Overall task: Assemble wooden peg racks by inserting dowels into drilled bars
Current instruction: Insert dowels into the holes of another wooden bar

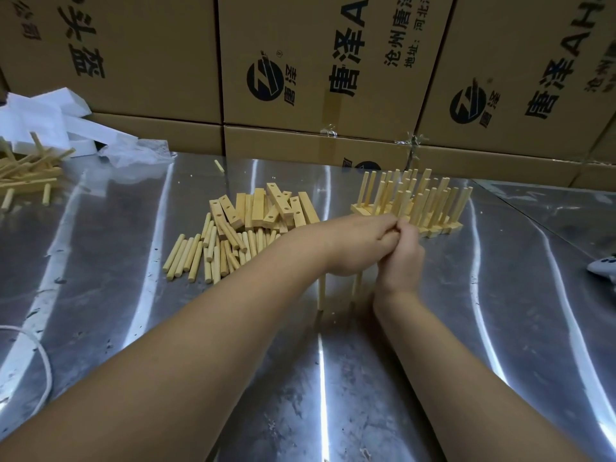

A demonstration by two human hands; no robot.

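Observation:
My left hand (353, 245) and my right hand (404, 258) meet above the middle of the metal table (333, 378), fingers curled together round a piece that they hide. Two dowels (322, 291) hang down from under my hands, their lower ends on the table. The bar they sit in is covered by my fingers. A pile of drilled bars (266, 208) lies behind my left forearm. Loose dowels (206, 253) lie in front of that pile. Several finished racks (416, 201) stand with pegs up just behind my hands.
Stacked cardboard boxes (300, 61) wall off the back of the table. More dowels (23, 175) and white foam pieces (50, 125) lie at the far left. A white cord (45, 361) loops at the left edge, and a white object (603, 266) sits at the right edge.

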